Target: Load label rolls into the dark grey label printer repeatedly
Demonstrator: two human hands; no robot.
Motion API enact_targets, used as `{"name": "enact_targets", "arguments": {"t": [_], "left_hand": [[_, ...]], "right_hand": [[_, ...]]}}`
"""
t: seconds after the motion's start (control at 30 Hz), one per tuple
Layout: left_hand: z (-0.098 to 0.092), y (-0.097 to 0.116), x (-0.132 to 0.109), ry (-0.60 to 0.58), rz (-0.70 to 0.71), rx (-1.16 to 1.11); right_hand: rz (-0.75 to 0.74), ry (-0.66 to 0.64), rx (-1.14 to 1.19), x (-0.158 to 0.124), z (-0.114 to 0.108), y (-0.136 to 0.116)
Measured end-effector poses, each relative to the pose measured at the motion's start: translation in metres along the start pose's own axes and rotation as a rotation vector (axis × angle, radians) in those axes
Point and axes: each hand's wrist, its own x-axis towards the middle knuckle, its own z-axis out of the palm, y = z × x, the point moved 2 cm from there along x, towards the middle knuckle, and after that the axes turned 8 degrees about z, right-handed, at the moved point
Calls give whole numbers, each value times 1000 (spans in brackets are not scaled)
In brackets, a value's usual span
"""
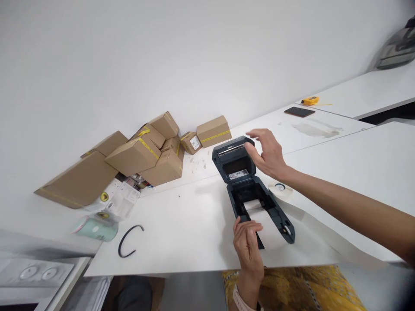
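A dark blue-grey label printer (279, 210) sits on the white table with its lid (238, 166) tipped up and back. White label paper (267, 229) runs from inside its body out over the front end. My right hand (269, 154) has its thumb on the inner right corner of the lid, with the fingers behind it. At the front left of the printer, the bent fingers of my left hand (248, 246) grip the body edge beside the paper. What lies under those fingers is hidden.
Several cardboard boxes (134, 155) are piled at the left against the wall. Nearer lie a black curved band (121, 242) and a mint-green pack (97, 229). A loose paper strip (319, 226) trails right of the printer. A phone (299, 112) and yellow tape measure (310, 101) lie farther back.
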Motion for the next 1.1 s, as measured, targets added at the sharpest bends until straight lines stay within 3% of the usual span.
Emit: {"name": "enact_targets", "arguments": {"t": [0.07,0.17,0.23,0.4,0.5,0.63,0.9,0.97,1.1], "left_hand": [[-1,-4,4,11,-78,-2],[-6,-13,25,135,-185,61],[-7,-19,48,210,-154,186],[6,-40,89,44,-170,365],[13,-49,90,-63,-218,382],[14,-50,86,-80,-173,409],[13,-48,86,-95,-251,426],[12,-47,87,-99,-270,420],[11,-44,88,-104,-298,409]], "right_hand": [[-119,18,-4,-18,-12,-4],[-251,-70,-76,-34,-19,-3],[-289,-147,-122,-33,-17,-2],[-234,-196,-133,-6,0,0],[-158,-213,-151,10,15,6],[-134,-258,-183,18,29,13],[-244,-202,-231,4,8,0],[-303,-319,-223,-8,6,-3],[-418,-939,-306,-55,19,0]]}}
